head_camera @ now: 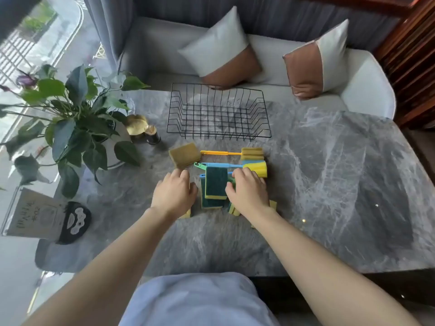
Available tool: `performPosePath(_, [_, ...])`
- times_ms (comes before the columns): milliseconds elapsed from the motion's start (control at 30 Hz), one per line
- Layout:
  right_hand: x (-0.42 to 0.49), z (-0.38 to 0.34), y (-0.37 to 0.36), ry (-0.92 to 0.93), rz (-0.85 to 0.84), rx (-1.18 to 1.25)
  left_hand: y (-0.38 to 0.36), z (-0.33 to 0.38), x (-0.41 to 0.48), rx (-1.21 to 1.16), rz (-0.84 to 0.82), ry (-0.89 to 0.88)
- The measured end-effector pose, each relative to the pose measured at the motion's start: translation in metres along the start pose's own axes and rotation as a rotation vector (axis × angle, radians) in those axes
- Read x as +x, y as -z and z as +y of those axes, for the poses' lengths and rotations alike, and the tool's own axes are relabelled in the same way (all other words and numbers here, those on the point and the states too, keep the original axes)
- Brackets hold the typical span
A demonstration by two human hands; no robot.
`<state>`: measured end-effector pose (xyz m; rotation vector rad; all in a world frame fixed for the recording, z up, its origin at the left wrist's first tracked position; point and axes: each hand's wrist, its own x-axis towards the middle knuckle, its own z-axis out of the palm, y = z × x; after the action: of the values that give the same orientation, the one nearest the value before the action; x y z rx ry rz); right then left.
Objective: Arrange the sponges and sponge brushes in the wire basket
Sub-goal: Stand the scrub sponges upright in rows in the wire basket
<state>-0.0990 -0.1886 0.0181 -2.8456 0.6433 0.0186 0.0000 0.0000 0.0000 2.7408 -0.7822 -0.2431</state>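
A black wire basket (pixel 219 111) stands empty on the grey marble table (pixel 329 172), beyond a cluster of sponges. A tan sponge (pixel 184 154) lies at the cluster's left. Two sponge brushes lie crosswise: one with an orange-yellow handle (pixel 221 153), one with a blue handle (pixel 223 165) and a yellow head (pixel 256 169). Green-and-yellow scouring sponges (pixel 215 184) are stacked in the middle. My left hand (pixel 175 190) rests palm down left of the stack, covering a yellow sponge. My right hand (pixel 248 191) lies on sponges at the right, fingers curled on a green piece.
A leafy potted plant (pixel 70 128) stands at the table's left, with a gold ornament (pixel 137 125) and small dark jar (pixel 153 136) beside it. A card stand (pixel 30 214) and black device (pixel 75 221) sit at the near left. A sofa with cushions (pixel 226 50) lies behind the table.
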Motion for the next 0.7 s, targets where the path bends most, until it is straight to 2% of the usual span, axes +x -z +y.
performPosePath(233, [0.022,-0.013,-0.025,0.005,-0.124,-0.026,-0.028,0.002,0.0,0.011,-0.148,0.075])
performPosePath(467, [0.033,-0.011,-0.044,-0.022,-0.166,-0.017,-0.035,-0.025,-0.007,-0.098,-0.095,0.262])
performPosePath(700, [0.043,-0.003,-0.051,-0.088,-0.237,0.068,-0.044,-0.031,-0.013,-0.439,0.013,0.604])
